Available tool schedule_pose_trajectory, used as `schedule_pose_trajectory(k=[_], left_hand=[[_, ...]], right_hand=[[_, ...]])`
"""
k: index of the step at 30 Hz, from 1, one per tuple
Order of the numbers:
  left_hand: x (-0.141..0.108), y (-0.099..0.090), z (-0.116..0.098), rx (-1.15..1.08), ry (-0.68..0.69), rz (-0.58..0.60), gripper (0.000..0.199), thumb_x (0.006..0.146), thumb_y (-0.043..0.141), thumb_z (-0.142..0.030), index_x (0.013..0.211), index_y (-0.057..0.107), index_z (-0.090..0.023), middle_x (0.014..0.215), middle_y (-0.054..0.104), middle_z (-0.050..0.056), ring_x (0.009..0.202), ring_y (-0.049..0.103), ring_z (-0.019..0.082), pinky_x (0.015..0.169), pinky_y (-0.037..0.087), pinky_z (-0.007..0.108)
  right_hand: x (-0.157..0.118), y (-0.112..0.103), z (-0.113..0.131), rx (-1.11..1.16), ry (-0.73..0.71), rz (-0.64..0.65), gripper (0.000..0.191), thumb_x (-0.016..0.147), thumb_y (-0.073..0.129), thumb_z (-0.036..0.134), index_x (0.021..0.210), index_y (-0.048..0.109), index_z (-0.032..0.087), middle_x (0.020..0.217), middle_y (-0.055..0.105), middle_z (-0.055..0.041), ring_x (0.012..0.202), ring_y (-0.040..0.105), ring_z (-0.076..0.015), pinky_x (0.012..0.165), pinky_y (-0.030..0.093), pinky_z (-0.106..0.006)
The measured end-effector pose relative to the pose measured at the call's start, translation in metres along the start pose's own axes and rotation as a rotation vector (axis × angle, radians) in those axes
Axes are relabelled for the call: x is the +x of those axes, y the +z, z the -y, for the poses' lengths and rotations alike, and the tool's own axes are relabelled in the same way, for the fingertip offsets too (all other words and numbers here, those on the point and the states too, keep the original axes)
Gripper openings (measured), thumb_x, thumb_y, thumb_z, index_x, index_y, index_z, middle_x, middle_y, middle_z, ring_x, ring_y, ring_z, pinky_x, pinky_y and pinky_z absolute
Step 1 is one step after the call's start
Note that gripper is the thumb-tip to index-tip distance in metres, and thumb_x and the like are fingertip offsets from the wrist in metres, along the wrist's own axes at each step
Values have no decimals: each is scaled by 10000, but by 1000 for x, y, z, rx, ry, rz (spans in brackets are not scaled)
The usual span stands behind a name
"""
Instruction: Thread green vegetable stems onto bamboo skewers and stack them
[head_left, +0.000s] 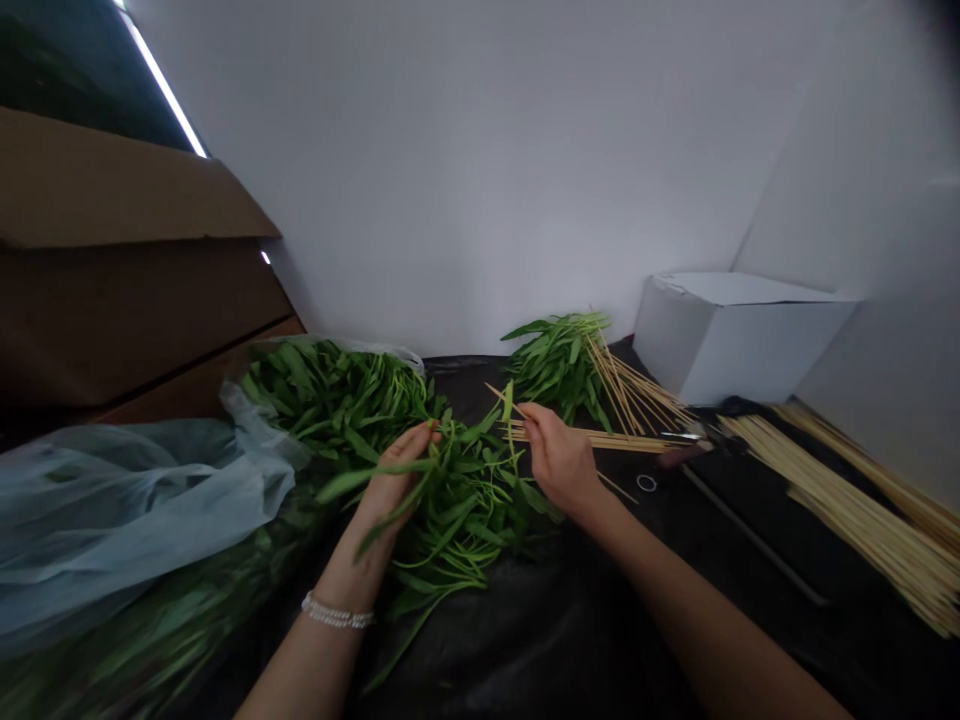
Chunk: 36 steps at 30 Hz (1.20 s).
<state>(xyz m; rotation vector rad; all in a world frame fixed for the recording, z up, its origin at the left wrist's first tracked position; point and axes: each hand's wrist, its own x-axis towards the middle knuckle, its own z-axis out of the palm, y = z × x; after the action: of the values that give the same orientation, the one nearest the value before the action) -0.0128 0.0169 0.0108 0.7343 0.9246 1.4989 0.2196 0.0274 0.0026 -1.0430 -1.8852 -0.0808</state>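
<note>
My left hand (399,478), with a beaded bracelet at the wrist, pinches a leafy green stem (386,482) whose long leaves hang over the fingers. My right hand (561,458) is closed on a thin wooden skewer (498,393); its tip points up and left, and its other end seems to come out below the hand. A strip of green (509,402) stands at the skewer near my right fingertips; whether it is pierced I cannot tell. Between and below both hands lies a loose heap of leafy greens (472,520).
Behind my right hand lie greens on skewers (559,365) and several loose skewers (622,441). A clear plastic bag (255,395) of greens is at left, beside a cardboard box (135,320). To the right are a white box (765,350), bundled sticks (862,510) and a metal ring (646,484).
</note>
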Motion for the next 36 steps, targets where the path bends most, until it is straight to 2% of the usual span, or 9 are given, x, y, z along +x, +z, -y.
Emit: schedule_pose_trajectory(k=[4,8,12,21,31,36], left_hand=[[-2,6,9,170,119,-25,364,597,869,-309,907,766,-149,827,757,61,695,648,129,663,487,232],[-2,4,9,227,203,-36,384,588,873,-341,914,773,-165,835,766,65,695,639,125,663,471,223],[-1,2,9,241,208,-67,387,570,876,-358,890,775,-167,823,766,64,664,626,122,643,465,227],[-7,15,9,168,149,-45,377,484,905,-348,795,779,-175,761,758,45,628,610,113,621,463,226],[-6,13,10,159,139,-58,362,499,902,-337,797,776,-175,750,753,31,606,604,99,620,474,220],[-5,11,9,191,134,-70,359,497,903,-332,790,778,-167,746,754,37,627,604,103,625,459,214]], right_hand=[[-5,5,2,-55,-166,132,395,979,303,200,1253,583,148,1054,699,-125,886,667,-190,807,498,-292],[-9,10,3,-135,-290,222,397,939,374,160,1258,610,142,972,706,-115,792,652,-188,734,484,-291],[-11,13,6,-181,-270,233,400,933,404,157,1275,612,156,900,695,-96,727,627,-171,658,445,-270],[-13,15,10,-214,-266,239,424,916,415,133,1297,600,148,861,680,-83,725,618,-171,636,423,-271],[-15,15,11,-252,-258,274,432,913,445,157,1323,581,159,870,673,-79,717,615,-178,637,413,-287],[-16,17,10,-277,-294,233,427,912,445,154,1314,587,154,840,660,-71,687,603,-174,623,403,-293]])
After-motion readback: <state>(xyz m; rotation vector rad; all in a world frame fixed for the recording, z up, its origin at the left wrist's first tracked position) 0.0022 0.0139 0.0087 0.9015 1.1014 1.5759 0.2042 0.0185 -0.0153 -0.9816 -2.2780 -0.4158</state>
